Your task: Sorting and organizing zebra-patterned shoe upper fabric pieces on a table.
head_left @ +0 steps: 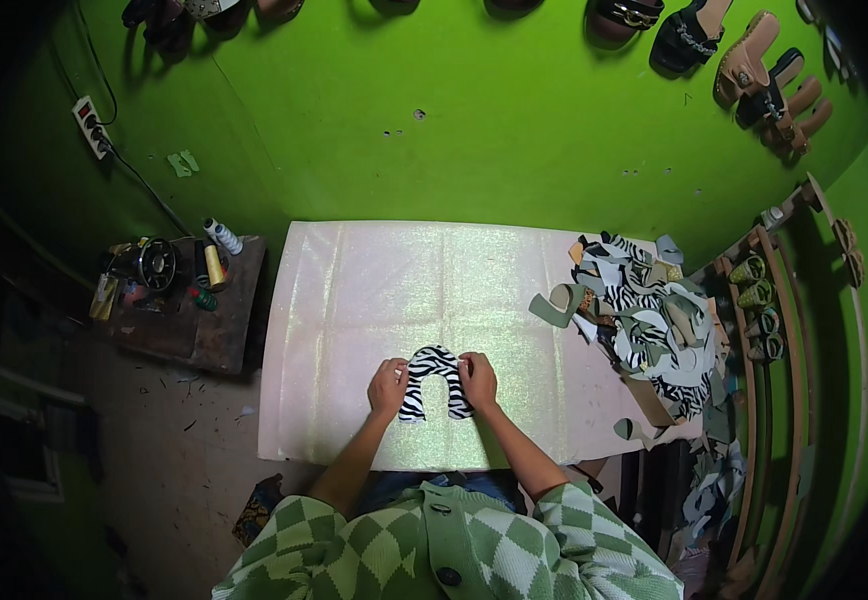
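Note:
A zebra-striped, black and white U-shaped piece of material [436,362] lies on the shiny pale tabletop [354,290] near its front edge, its curve facing the wall and its two legs toward me. My left hand [388,387] is closed at the left side of the piece, fingertips at its edge. On the opposite side, my right hand [477,381] pinches the right edge. Whether the piece is leather or fabric I cannot tell.
A heap of zebra, green and white scraps [654,330] covers the table's right side. To the left stands a dark bench with a sewing machine [157,264] and thread cones [222,237]. Sandals [749,55] hang on the green wall; a wooden rack [784,350] with shoes stands right.

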Motion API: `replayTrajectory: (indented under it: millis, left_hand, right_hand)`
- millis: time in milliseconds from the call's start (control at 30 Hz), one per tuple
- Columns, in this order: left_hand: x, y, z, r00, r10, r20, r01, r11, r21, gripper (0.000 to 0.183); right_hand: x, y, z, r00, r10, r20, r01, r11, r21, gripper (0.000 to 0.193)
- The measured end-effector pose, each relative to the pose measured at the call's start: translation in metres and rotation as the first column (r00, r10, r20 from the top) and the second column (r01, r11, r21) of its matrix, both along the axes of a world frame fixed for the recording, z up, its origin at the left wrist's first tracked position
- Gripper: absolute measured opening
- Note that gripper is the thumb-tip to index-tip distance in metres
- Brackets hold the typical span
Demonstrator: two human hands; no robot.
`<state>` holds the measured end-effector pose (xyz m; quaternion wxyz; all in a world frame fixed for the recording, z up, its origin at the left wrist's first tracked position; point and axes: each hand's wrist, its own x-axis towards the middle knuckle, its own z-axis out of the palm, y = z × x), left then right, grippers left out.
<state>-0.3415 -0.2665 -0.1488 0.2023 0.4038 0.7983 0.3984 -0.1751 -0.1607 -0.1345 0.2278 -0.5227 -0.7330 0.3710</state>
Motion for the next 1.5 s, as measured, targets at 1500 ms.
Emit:
replayTrajectory:
  millis: [1500]
  left_hand:
    - [0.267,0.227,0.057,0.859,-0.484,-0.168,0.508,0.847,0.158,0.025]
  right_hand:
    - [0.311,0.163,0.066,0.928,-0.257,0.271,0.082,0.847,0.525,0.037]
